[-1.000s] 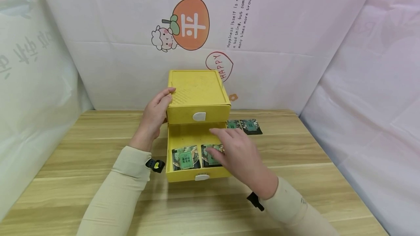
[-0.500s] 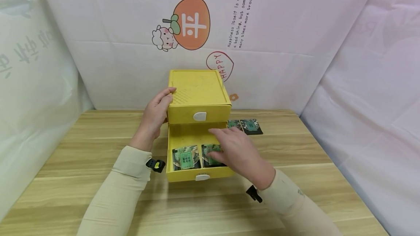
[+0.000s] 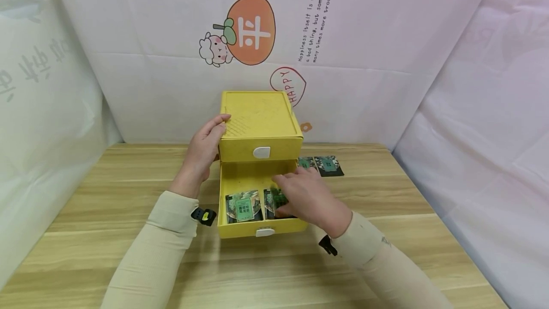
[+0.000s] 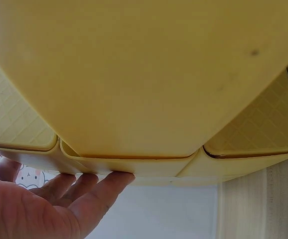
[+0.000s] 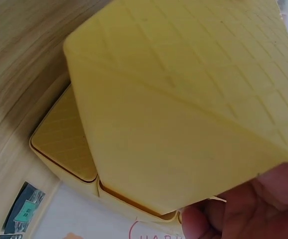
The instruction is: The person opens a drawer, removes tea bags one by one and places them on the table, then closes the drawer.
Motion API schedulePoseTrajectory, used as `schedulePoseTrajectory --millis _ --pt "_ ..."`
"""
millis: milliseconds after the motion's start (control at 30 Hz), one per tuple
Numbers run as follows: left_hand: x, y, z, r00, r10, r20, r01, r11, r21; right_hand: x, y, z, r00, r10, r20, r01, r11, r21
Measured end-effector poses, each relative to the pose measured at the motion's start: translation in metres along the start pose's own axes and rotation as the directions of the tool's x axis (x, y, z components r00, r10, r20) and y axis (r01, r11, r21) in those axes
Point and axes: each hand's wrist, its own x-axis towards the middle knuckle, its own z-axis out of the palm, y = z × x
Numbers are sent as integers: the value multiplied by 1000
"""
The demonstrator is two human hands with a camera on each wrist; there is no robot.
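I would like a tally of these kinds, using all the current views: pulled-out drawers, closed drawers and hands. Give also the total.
Pulled-out drawer: 1
Upper closed drawer and lower closed drawer: 2
Left hand and right hand: 2
Total: 5

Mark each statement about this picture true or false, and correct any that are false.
1. The left hand touches the yellow box. True.
2. The top drawer is pulled out. False: it is shut; the drawer below it is open.
3. The open drawer has a white handle. True.
4. The table packets lie left of the box. False: they lie to its right.
5. The right hand covers the left packet. False: that packet is uncovered.
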Motion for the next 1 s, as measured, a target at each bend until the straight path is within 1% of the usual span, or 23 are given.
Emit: schedulePoseTrajectory --millis 100,267,600,800,1000 --pt "0 0 0 1000 5 2 -5 1000 6 2 0 0 1000 -5 23 6 1000 -17" --pt "1 -1 -1 1000 9 5 -9 1000 5 4 0 1 999 -16 30 17 999 -43" --pt "3 -2 0 1000 5 4 -5 1000 -3 10 -3 -2 995 6 103 4 995 -104" --pt "3 -3 -1 1000 -1 7 1 1000 4 13 -4 -2 990 14 138 1 994 -107" --pt "4 -4 0 1000 -6 5 6 1000 -2 14 -4 -2 990 13 144 2 994 -107"
